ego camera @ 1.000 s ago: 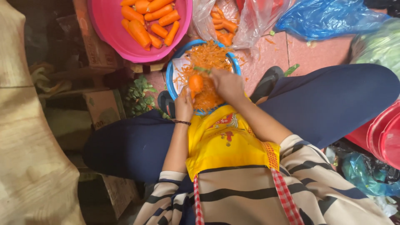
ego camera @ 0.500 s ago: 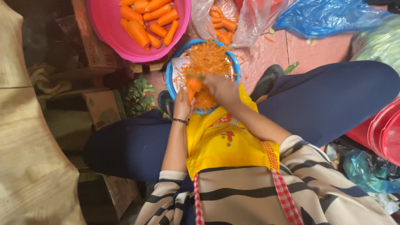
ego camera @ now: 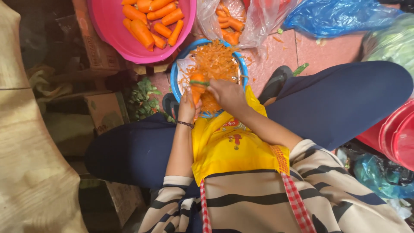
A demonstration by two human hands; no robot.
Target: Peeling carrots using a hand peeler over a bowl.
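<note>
My left hand (ego camera: 188, 108) grips an orange carrot (ego camera: 198, 85) upright over a blue bowl (ego camera: 176, 77) full of orange peelings. My right hand (ego camera: 228, 94) is closed on a green-handled peeler (ego camera: 199, 83) laid across the carrot near its upper end. Both hands sit just above my lap, over a yellow apron (ego camera: 233, 144).
A pink basin (ego camera: 113, 31) holds several peeled carrots at the top. A clear plastic bag (ego camera: 252, 23) with more carrots lies right of it, then a blue bag (ego camera: 340, 17). A red tub (ego camera: 394, 138) is at the right, cardboard boxes (ego camera: 105, 110) and green scraps at the left.
The peeler has slid up the carrot away from me, and my right hand moved a little to the right. The left hand keeps its hold.
</note>
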